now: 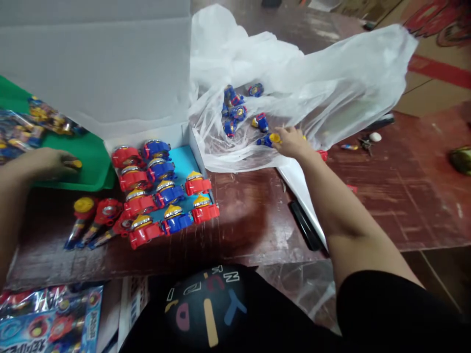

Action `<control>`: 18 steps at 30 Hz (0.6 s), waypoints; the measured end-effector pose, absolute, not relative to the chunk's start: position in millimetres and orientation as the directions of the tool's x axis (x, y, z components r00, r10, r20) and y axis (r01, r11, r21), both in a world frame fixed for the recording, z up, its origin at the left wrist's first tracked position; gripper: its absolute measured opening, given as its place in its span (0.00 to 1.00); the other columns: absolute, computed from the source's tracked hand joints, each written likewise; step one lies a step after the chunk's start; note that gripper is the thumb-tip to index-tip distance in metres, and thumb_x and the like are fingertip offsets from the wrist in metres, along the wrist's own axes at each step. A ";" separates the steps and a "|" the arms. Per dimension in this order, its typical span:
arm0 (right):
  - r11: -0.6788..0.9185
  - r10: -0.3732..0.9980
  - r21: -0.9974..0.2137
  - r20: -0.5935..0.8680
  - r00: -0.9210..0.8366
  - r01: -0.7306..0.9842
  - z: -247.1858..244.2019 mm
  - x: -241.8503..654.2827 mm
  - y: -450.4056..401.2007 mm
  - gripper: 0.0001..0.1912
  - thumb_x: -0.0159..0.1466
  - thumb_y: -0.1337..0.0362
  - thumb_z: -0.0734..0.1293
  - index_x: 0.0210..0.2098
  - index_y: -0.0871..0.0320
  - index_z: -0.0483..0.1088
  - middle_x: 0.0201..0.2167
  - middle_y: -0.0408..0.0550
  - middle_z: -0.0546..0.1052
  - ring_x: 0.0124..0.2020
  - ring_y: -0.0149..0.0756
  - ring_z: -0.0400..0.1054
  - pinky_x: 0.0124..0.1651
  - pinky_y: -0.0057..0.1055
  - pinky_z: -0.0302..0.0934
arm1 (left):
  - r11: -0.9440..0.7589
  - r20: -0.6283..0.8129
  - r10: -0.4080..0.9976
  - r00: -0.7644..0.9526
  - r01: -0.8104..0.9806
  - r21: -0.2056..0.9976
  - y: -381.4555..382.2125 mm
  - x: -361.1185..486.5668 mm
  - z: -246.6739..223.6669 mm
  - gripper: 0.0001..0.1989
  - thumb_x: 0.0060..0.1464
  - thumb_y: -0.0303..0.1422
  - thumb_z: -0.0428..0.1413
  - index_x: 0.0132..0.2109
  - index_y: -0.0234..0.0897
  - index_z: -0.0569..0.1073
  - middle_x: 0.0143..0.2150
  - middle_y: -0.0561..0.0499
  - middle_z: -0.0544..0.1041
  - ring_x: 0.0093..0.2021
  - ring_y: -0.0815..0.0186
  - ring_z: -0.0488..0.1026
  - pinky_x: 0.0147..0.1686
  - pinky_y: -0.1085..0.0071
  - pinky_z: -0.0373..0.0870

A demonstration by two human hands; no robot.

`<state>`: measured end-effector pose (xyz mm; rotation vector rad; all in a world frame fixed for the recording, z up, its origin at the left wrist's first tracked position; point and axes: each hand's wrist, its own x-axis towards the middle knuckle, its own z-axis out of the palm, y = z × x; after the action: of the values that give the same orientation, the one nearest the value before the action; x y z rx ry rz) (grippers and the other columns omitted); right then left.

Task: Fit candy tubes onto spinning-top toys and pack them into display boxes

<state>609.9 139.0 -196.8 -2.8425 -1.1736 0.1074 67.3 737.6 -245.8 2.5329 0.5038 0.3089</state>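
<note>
My left hand [49,164] is over the green tray [93,169], its fingers closed around a small piece with a yellow end [76,163]; the rest of it is hidden. My right hand [291,142] reaches onto the clear plastic bag [239,154], its fingers closed at a blue toy with a yellow cap [270,140]. Several more blue toys [239,113] lie on the bag beside it. Between my hands, an open white box [198,149] with a blue bottom holds red toys [143,230] and blue toys [170,192] in rows, with silver and yellow tops.
Several red toys with wrapped sticks [97,220] lie in front of the box at left. Wrapped packets [22,130] fill the tray's far end. A black object [304,225] rests near the table's front edge. Printed packages [51,321] are at lower left, and cardboard boxes [437,73] stand far right.
</note>
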 end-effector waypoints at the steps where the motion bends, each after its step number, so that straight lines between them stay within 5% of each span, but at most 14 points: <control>1: -0.715 0.699 -0.089 -0.078 0.710 0.694 -206.5 616.6 140.4 0.32 0.69 0.58 0.69 0.67 0.72 0.69 0.62 0.78 0.72 0.59 0.56 0.65 0.61 0.51 0.56 | -0.804 0.111 0.448 0.887 0.344 0.485 734.2 63.5 -244.2 0.36 0.19 0.76 0.66 0.19 0.49 0.75 0.09 0.58 0.57 0.24 0.65 0.57 0.44 0.63 0.64; 5: -0.685 0.707 -0.216 0.035 0.707 0.696 -233.6 626.4 140.3 0.32 0.69 0.44 0.69 0.55 0.70 0.76 0.56 0.73 0.75 0.58 0.53 0.64 0.60 0.49 0.55 | -0.709 0.198 0.701 0.685 0.640 0.298 684.7 54.9 -206.0 0.39 0.34 0.77 0.60 0.27 0.44 0.74 0.17 0.54 0.63 0.30 0.62 0.63 0.47 0.58 0.66; 8: -0.572 0.612 -0.428 0.344 0.712 0.699 -234.9 618.5 130.6 0.34 0.59 0.36 0.74 0.45 0.61 0.77 0.48 0.71 0.79 0.50 0.51 0.67 0.53 0.50 0.59 | -0.635 0.409 0.772 0.487 0.630 0.448 608.6 66.7 -152.6 0.31 0.58 0.65 0.60 0.54 0.47 0.75 0.41 0.51 0.78 0.38 0.61 0.70 0.48 0.54 0.70; 10: -0.375 0.561 -0.587 0.473 0.680 0.718 -217.1 593.4 128.3 0.33 0.57 0.38 0.76 0.50 0.54 0.74 0.51 0.70 0.79 0.49 0.51 0.69 0.50 0.48 0.62 | -0.700 0.477 0.708 0.522 0.425 0.574 546.2 87.2 -119.0 0.29 0.65 0.55 0.60 0.66 0.49 0.68 0.51 0.50 0.80 0.43 0.60 0.75 0.49 0.53 0.73; 12: -0.110 0.676 -0.668 0.493 0.548 0.736 -184.1 548.9 136.1 0.29 0.65 0.45 0.73 0.60 0.49 0.66 0.60 0.66 0.76 0.54 0.49 0.71 0.52 0.47 0.65 | -0.734 0.442 0.615 0.653 0.269 0.624 484.0 115.0 -94.6 0.23 0.66 0.51 0.62 0.62 0.48 0.73 0.47 0.51 0.80 0.38 0.63 0.74 0.43 0.56 0.74; 14: 0.053 0.806 -0.637 0.483 0.344 0.769 -145.9 494.6 154.6 0.27 0.69 0.50 0.70 0.64 0.47 0.62 0.64 0.61 0.73 0.60 0.48 0.71 0.57 0.48 0.66 | -0.764 0.325 0.456 0.828 0.178 0.620 431.3 143.7 -81.7 0.16 0.68 0.45 0.61 0.58 0.46 0.77 0.45 0.51 0.80 0.39 0.63 0.75 0.42 0.59 0.76; 18: 0.280 0.867 -0.451 0.498 -0.021 0.847 -97.1 417.6 196.7 0.28 0.67 0.46 0.68 0.60 0.54 0.65 0.53 0.54 0.78 0.53 0.46 0.74 0.57 0.49 0.69 | -0.705 0.134 0.236 0.963 0.074 0.706 377.5 181.0 -79.9 0.14 0.70 0.42 0.57 0.56 0.43 0.79 0.47 0.50 0.84 0.43 0.63 0.81 0.45 0.67 0.80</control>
<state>417.6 196.7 -97.1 -1.5460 -1.8416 0.0352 181.0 377.5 -79.9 2.3470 0.2161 0.2757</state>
